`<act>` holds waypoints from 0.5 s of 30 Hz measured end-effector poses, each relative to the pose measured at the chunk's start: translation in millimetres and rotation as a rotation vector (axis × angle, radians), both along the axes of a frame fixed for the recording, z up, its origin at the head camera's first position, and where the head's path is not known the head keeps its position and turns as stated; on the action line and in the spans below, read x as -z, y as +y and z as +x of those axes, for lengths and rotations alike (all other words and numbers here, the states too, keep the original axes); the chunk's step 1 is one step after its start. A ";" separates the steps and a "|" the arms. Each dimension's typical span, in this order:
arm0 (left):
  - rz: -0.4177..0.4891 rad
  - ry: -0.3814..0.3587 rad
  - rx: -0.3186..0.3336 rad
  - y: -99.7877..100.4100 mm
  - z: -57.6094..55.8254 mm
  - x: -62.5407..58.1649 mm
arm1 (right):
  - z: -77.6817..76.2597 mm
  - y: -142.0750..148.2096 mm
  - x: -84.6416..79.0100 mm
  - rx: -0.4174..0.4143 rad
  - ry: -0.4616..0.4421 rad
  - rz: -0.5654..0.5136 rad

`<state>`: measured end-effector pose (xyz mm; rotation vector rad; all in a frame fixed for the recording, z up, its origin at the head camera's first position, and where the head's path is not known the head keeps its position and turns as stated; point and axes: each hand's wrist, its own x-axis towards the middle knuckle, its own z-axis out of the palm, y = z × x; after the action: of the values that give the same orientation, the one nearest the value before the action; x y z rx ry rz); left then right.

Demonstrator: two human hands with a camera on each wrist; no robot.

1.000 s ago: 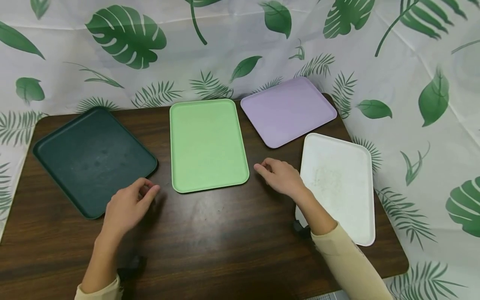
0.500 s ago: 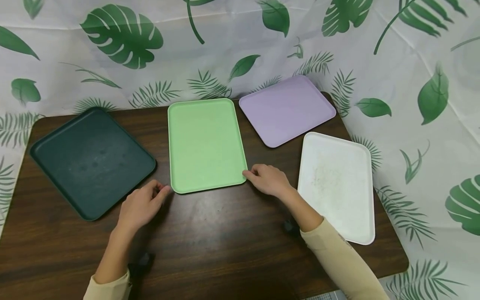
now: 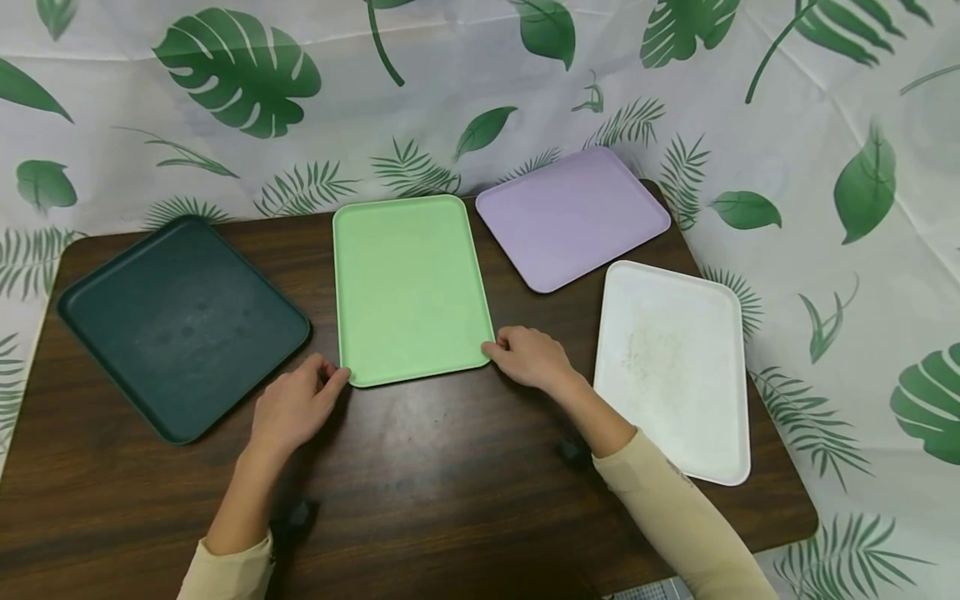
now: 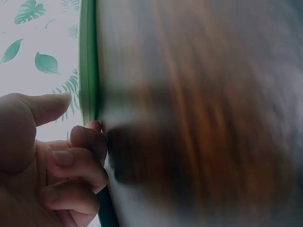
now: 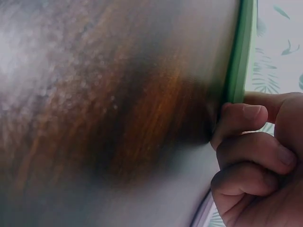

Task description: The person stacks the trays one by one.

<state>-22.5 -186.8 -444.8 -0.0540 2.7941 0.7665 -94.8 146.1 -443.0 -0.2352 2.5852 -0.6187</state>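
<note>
A light green tray lies near the middle of the dark wooden table. At its front right corner my right hand pinches the rim, thumb on top and index finger against the edge. My left hand is at the front left corner, its index fingertip touching the edge. In the left wrist view the left thumb stands a little apart from the tray's rim, and the other fingers curl loosely. The right wrist view shows the right fingers curled beside the green rim.
A dark green tray lies to the left, turned at an angle. At the back right is a purple tray, and a white tray lies at the right edge of the wooden table. A leaf-patterned cloth hangs behind.
Both hands have come inward to the green tray's front corners: the left moved right, the right moved left and took hold of the rim. The trays have stayed in place.
</note>
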 end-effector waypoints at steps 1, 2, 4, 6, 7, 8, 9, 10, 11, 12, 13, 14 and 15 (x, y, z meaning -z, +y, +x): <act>-0.002 0.004 0.001 0.6 -0.6 0.8 | -0.2 -0.4 0.4 0.002 0.001 0.004; -0.004 0.006 0.003 1.2 -1.1 1.3 | -0.4 -0.8 0.7 0.003 0.002 0.004; -0.004 0.007 0.012 2.0 -1.8 2.1 | -0.4 -1.6 1.0 0.005 0.010 0.004; -0.005 0.005 0.019 2.6 -2.7 2.5 | -0.5 -2.3 2.4 0.009 0.020 0.002; -0.005 0.004 0.022 3.0 -3.2 2.6 | -0.5 -2.6 2.8 0.011 0.025 0.003; -0.003 0.001 0.027 3.2 -3.7 2.7 | -0.6 -2.9 3.1 0.013 0.028 0.003; -0.002 0.002 0.030 3.3 -4.3 2.8 | -0.6 -3.2 3.4 0.015 0.031 0.006; -0.001 0.004 0.034 3.6 -5.1 3.0 | -0.8 -3.3 3.8 0.016 0.031 0.006; 0.000 0.005 0.036 3.8 -5.7 3.1 | -1.1 -3.6 4.2 0.017 0.036 0.010; 0.003 0.006 0.039 4.3 -6.2 3.0 | -1.4 -3.6 4.2 0.017 0.038 0.013; 0.005 0.008 0.043 4.5 -6.7 3.4 | -1.6 -3.7 4.2 0.018 0.040 0.015; 0.009 0.010 0.046 4.7 -7.2 3.8 | -2.0 -3.8 4.2 0.017 0.042 0.015; 0.011 0.013 0.048 5.1 -7.6 4.1 | -2.4 -3.9 4.3 0.017 0.044 0.013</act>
<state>-30.1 -181.8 -448.9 0.0205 2.7918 0.7736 -97.2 142.2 -447.3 -0.2247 2.6354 -0.6090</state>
